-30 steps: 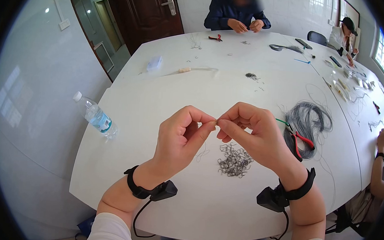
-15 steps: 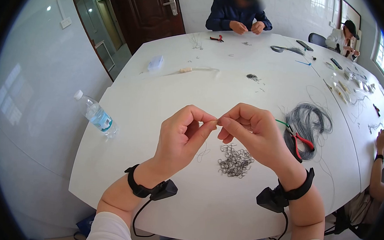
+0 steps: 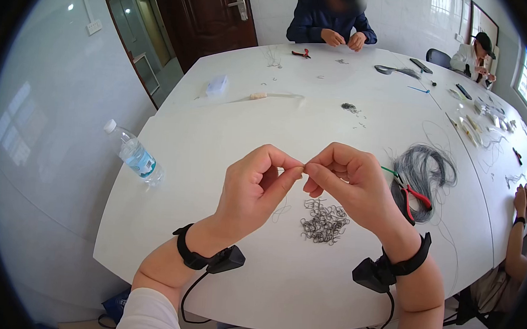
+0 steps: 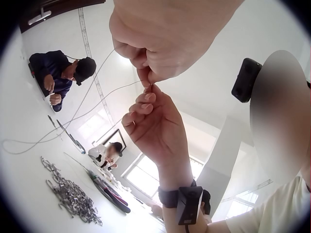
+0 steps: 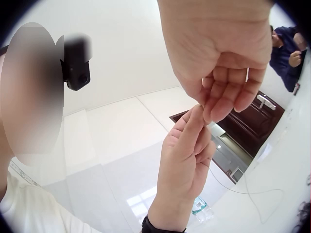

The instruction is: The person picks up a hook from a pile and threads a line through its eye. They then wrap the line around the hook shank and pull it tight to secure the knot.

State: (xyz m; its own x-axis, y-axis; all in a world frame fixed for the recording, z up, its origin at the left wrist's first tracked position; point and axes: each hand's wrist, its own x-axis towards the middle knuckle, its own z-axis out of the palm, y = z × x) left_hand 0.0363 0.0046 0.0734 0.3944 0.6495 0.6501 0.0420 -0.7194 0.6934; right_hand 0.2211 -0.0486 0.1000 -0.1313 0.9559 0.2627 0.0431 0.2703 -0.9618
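Observation:
My left hand [image 3: 253, 185] and right hand [image 3: 356, 179] meet fingertip to fingertip above the table. Thumb and forefinger of each pinch together around a thin line [image 4: 29, 142], which trails in a wide loose loop from the left hand. That line [image 5: 252, 193] also hangs below the left hand in the right wrist view. I cannot tell whether a small hook is hidden between the fingertips. Just under the right hand lies a heap of small curved metal hooks [image 3: 323, 222].
Right of the hands, pliers [image 3: 418, 199] with red and black handles lie on a bundle of grey strands [image 3: 427, 159]. A water bottle [image 3: 136, 157] stands at the left. Across the table [image 3: 230, 120] are a clear box [image 3: 217, 85], a smaller hook pile [image 3: 348, 107] and other people.
Both hands keep their pinch, fingertips together. The head view has shifted slightly. At far right, the person in the cap has lifted a hand from the table.

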